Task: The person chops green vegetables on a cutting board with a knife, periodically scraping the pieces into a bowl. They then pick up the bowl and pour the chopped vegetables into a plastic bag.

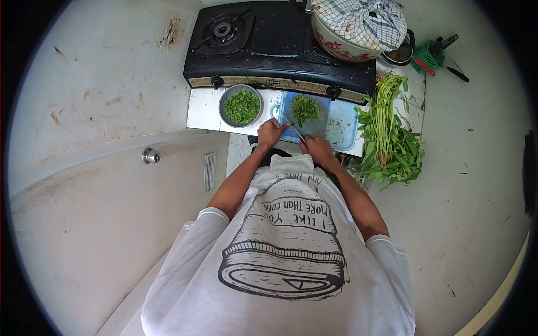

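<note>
My right hand [318, 149] is wrapped round the handle of a knife [293, 128], whose blade points up and left over the blue cutting board [351, 130]. At the board's left edge, my left hand [271, 133] has its fingers drawn together by the blade tip; whether anything is between them is too small to tell. Chopped greens [305, 109] lie in a small heap on the board, beyond the knife. Left of the board stands a grey bowl [222, 112] holding more chopped greens [242, 107].
Behind the counter [203, 110] stands a black gas stove [274, 33] with a cloth-covered floral pot [342, 46] on its right side. Long leafy greens [390, 129] hang over the counter's right end. A green basket [427, 57] with utensils is at the upper right.
</note>
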Motion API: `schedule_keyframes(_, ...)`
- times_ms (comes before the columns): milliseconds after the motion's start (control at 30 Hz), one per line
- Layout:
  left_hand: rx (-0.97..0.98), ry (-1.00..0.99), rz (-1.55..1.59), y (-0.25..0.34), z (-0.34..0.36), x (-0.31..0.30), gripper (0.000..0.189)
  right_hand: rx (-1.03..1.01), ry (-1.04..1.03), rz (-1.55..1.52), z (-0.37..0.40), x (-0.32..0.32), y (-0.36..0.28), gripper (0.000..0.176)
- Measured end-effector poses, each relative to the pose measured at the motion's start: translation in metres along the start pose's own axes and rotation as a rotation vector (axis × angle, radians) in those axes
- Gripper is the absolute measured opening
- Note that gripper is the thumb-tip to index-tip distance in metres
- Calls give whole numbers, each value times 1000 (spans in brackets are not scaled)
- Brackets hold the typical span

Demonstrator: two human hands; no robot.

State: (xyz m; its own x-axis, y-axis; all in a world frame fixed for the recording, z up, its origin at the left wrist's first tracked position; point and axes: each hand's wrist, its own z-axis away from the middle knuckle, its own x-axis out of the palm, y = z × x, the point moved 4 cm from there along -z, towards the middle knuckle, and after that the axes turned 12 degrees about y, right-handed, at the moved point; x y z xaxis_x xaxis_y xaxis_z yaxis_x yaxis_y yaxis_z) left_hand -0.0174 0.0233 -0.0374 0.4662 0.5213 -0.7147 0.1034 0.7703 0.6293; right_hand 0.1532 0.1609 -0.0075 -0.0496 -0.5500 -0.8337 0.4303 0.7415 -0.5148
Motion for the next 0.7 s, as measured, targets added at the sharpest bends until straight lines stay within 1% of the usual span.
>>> schedule_keyframes(200,-6,-2,26,-1,0,0,58,-21,12,46,-4,4,-2,35)
schedule_keyframes(333,47,11,12,3,2,-3,57,-65,56,41,-6,-2,-6,34)
schedule_keyframes(400,52,12,15,3,3,-3,55,-50,50,42,-3,-3,-4,34)
schedule_keyframes(500,149,37,45,5,6,-6,53,-12,20,54,3,-6,3,34)
schedule_keyframes(633,176,14,42,4,7,-9,51,36,4,96,-1,-9,7,38)
schedule_keyframes(700,175,2,56,1,6,-10,50,52,37,111,-5,-12,5,38)
